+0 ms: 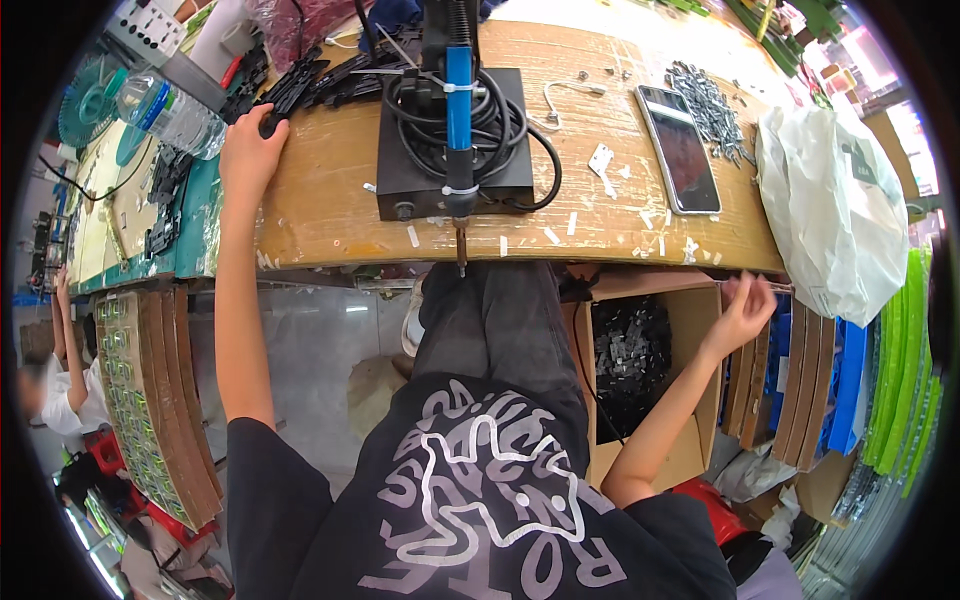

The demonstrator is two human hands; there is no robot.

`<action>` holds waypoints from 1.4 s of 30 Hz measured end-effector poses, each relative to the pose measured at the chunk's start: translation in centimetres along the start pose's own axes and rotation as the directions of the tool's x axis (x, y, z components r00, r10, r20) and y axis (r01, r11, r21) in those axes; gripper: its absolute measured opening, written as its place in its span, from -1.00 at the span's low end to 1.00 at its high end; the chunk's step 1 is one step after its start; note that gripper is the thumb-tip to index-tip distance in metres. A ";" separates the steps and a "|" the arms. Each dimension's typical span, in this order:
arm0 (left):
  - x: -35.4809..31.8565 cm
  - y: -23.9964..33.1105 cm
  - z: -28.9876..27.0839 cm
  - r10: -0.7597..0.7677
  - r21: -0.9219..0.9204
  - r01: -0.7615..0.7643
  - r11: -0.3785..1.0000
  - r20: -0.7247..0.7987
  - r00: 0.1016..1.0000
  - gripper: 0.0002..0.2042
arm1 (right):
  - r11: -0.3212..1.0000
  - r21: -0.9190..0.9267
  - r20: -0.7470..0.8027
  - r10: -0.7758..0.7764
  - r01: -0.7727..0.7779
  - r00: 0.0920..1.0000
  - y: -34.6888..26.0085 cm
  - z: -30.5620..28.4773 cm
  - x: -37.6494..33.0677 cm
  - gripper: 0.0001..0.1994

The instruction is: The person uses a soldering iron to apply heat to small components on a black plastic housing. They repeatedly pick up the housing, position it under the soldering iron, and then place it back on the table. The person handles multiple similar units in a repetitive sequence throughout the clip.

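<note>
Our left hand (250, 150) on worktop (330, 190), left of screwdriver (459, 120), fingers closed over black parts (290, 88). Our right hand (742, 312) below worktop edge, right of screwdriver, pinching something thin (cannot tell what), above box (690, 330) of dark pieces. Phone (680, 148) right of screwdriver.

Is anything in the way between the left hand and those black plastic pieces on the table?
Nothing visible. The left hand already rests on the wooden table with its fingertips touching the nearest black plastic pieces. The water bottle lies off to the side, not between them.
</note>
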State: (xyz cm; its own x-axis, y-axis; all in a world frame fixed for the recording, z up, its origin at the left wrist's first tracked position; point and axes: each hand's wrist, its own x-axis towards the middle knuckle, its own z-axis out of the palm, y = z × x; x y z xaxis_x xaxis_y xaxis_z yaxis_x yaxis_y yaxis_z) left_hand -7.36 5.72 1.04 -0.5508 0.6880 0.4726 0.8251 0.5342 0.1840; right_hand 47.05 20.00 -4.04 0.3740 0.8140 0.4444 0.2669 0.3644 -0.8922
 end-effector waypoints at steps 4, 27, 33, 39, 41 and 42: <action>0.0 -0.5 -0.4 -0.064 -0.057 0.064 0.996 0.004 0.998 -0.65 | 0.938 -0.181 0.214 -0.256 0.296 0.943 -4.9 4.5 4.5 -0.81; -12.9 5.7 -9.3 -0.182 -0.859 0.469 -0.208 0.504 0.844 -0.77 | 0.964 -0.197 0.474 -0.067 0.180 0.878 -1.6 10.1 10.8 -0.89; -16.9 10.3 -11.2 -0.273 -0.823 0.504 0.262 0.437 0.857 -0.65 | 0.986 0.132 0.294 -0.136 0.101 0.946 -8.1 8.1 4.0 -0.88; -20.1 15.6 -11.8 -0.103 -0.742 0.509 0.436 0.521 0.847 -0.50 | 0.911 0.407 0.448 -0.131 -0.072 0.884 -12.9 6.9 -4.9 -0.84; -21.2 16.4 -10.7 -0.032 -0.763 0.364 0.534 0.412 0.911 -0.50 | 0.822 0.517 0.573 -0.124 -0.239 0.810 -13.7 6.8 -7.2 -0.81; -21.5 16.5 -10.5 0.018 -0.731 0.319 0.603 0.412 0.911 -0.51 | 0.785 0.520 0.653 -0.111 -0.337 0.749 -14.1 6.7 -8.1 -0.81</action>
State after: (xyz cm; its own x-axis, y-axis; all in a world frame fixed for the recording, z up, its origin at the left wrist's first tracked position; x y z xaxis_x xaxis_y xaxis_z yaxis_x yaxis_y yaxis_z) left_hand 19.39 -5.41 2.92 -0.5384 0.8390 0.0785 0.4139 0.1822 0.8919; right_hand 34.27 11.26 4.38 -0.3295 0.8648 0.3789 -0.3777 0.2471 -0.8924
